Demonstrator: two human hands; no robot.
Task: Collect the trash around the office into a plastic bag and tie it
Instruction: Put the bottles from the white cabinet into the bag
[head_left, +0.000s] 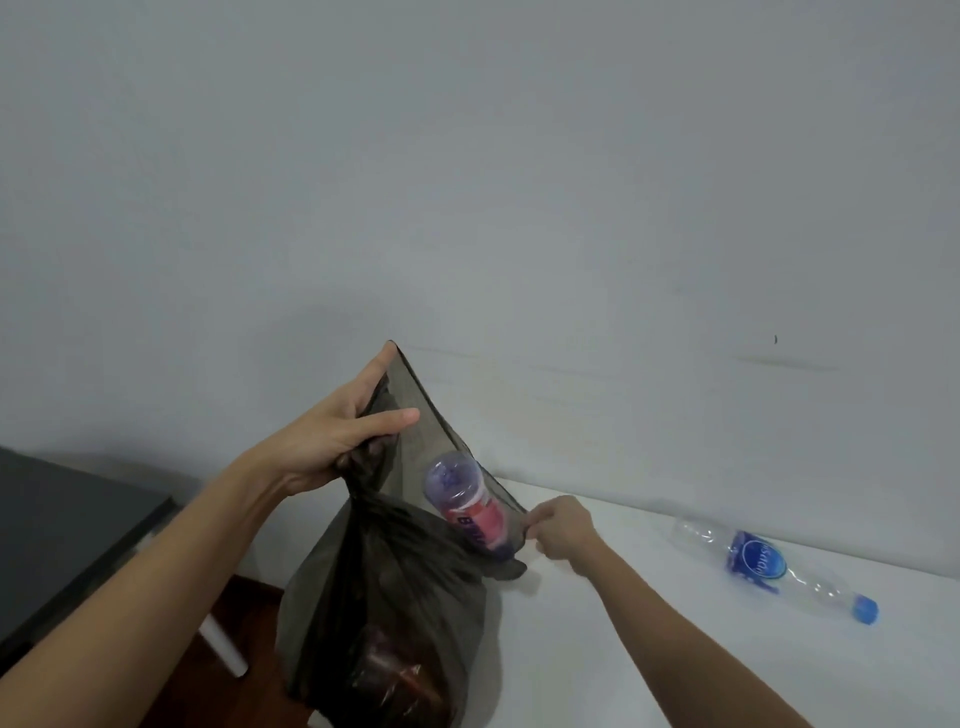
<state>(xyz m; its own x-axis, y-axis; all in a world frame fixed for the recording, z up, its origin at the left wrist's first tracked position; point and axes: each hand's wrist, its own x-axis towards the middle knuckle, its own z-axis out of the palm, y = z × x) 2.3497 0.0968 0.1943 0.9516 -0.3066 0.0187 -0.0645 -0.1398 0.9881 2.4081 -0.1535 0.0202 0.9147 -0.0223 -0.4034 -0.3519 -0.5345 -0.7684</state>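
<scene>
- Plastic bag (395, 597) — dark and see-through — hangs at the white counter's (649, 649) near left edge, reddish trash low inside.
- Left hand (337, 441), its grip clenched on the bunched rim, lifts one side of the mouth high.
- Right hand (563, 527) pinches the opposite rim just above the counter.
- Red-labelled bottle (467, 506) sits in the mouth between them.
- Blue-capped clear bottle (769, 569) lies farther right, near the wall (519, 182).

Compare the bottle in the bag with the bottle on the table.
The bottle in the bag has a red label; the bottle on the table has a blue one. The first sits tilted inside the dark bag, held open by the left hand and right hand; the second lies flat on the white table, untouched. Both are clear plastic.
</scene>
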